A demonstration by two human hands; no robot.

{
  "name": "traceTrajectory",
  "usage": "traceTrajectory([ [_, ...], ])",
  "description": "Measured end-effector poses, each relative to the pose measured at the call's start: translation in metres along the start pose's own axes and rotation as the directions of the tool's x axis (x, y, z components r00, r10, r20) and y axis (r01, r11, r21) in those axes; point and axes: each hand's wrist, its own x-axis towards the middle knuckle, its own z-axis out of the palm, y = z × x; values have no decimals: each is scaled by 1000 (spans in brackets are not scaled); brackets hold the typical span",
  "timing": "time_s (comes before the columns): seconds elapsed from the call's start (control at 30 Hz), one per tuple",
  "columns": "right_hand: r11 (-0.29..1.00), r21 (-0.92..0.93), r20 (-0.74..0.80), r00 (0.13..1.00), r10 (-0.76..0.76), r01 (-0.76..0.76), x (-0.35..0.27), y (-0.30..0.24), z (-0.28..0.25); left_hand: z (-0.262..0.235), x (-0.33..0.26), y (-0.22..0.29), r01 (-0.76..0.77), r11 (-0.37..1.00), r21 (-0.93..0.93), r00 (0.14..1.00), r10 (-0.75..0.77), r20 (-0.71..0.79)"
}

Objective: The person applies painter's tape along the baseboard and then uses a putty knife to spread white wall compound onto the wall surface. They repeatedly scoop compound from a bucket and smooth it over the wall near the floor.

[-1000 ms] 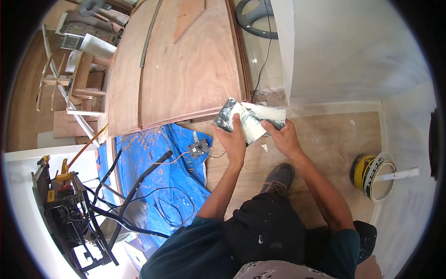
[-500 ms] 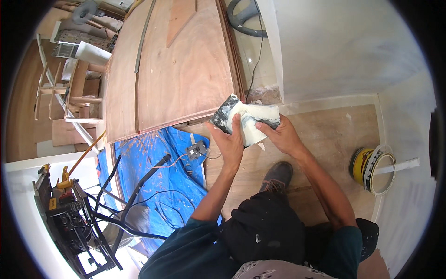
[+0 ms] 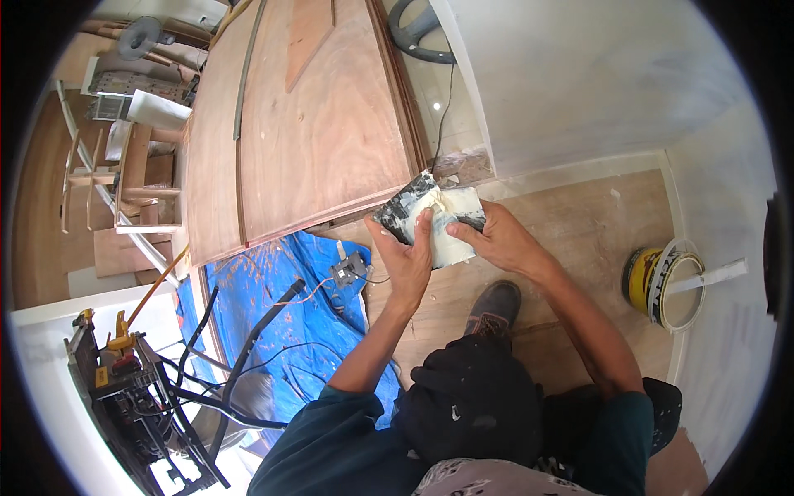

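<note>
At centre frame, the left hand grips the putty-smeared board while the right hand clasps a scraper; it looks wise to work the putty smooth, keeping the board level.

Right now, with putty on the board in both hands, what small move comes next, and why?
Probably scrape the right hand's tool across the board in the left hand to gather the putty; it lies in a loose pale heap near the edge.
</note>
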Motion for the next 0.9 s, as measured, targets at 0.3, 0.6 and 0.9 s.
traceTrajectory([
  [0.3, 965, -167, 219, 947, 237, -203, -3, -2, -15, -5, -2, 13, -7, 999, 54, 990, -1, 142],
  [0.6, 997, 44, -96, 994, -57, 61, 4, 41, 8, -2, 4, -9, 92, 996, 15, 995, -91, -38],
  [0.9, 952, 263, -315, 947, -69, 157, -3, 23, 27, 3, 16, -22, 147, 984, -99, 956, -167, -242],
])
